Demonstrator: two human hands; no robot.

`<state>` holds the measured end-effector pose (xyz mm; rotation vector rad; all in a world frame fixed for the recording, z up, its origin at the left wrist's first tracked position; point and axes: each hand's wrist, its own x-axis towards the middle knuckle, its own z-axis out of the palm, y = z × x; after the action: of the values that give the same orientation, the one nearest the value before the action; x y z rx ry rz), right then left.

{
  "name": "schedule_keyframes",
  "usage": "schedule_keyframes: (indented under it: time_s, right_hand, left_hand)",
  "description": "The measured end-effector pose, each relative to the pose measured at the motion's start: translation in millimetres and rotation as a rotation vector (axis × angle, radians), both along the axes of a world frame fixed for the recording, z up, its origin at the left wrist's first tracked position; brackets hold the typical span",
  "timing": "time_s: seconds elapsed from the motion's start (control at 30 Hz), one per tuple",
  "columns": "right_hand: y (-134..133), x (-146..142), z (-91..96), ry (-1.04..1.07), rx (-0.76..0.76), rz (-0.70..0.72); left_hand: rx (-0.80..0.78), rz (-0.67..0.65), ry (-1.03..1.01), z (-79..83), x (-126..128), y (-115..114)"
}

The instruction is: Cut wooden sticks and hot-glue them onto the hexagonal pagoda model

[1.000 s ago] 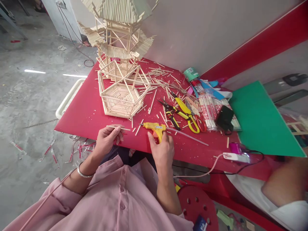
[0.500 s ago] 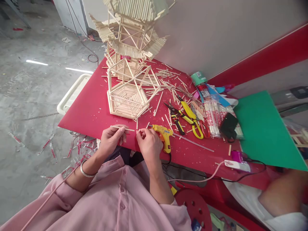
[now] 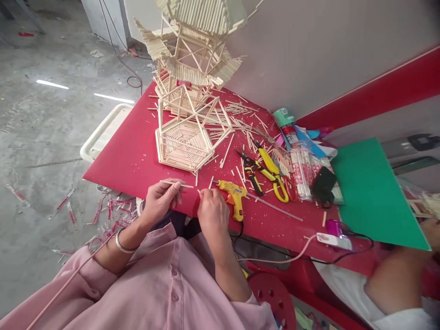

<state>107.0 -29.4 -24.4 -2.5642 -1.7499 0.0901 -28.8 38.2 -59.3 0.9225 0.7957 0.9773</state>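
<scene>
My left hand [image 3: 158, 201] is closed in a pinch on a thin wooden stick [image 3: 185, 185], held almost level over the table's front edge. Just to its right, my right hand [image 3: 213, 211] is closed too, and a small pale tip of a short wooden stick [image 3: 200, 191] shows at its fingertips. The two hands are apart. Beside the right hand lies a yellow glue gun [image 3: 233, 192], nozzle to the left. Beyond the hands stands a hexagonal stick frame [image 3: 185, 167] with a patterned stick floor.
A tiered stick pagoda [image 3: 202, 20] rises at the back. Loose sticks, cutting pliers [image 3: 252, 176], yellow-handled scissors [image 3: 282, 190] and bagged sticks [image 3: 302, 174] lie on the red table [image 3: 127, 146]. A green board [image 3: 374, 192] and another person's arm [image 3: 395, 279] are at the right.
My right hand has turned slightly and drawn a little away from the left, its fingers more curled. The left hand keeps its stick. The view has shifted slightly.
</scene>
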Motion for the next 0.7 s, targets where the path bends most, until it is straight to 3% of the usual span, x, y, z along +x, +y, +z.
schedule_keyframes:
  time_s: [0.13, 0.27, 0.43, 0.53, 0.7]
  right_hand:
    - [-5, 13, -5.6, 0.283, 0.157, -0.010]
    - [-15, 21, 0.7, 0.647, 0.371, -0.030]
    - [-12, 21, 18.5, 1.021, 0.405, -0.187]
    - [-1, 23, 24.3, 1.100, 0.440, -0.180]
    - [12, 21, 24.7, 1.056, 0.526, -0.050]
  left_hand:
    - [-0.005, 0.006, 0.013, -0.5, 1, 0]
    - [0.008, -0.008, 0.037, 0.3, 1, -1]
    - [0.009, -0.008, 0.044, 1.0, 1, 0]
    - [-0.004, -0.023, 0.023, 0.4, 1, 1]
    - [-0.022, -0.076, -0.021, -1.2, -1, 3]
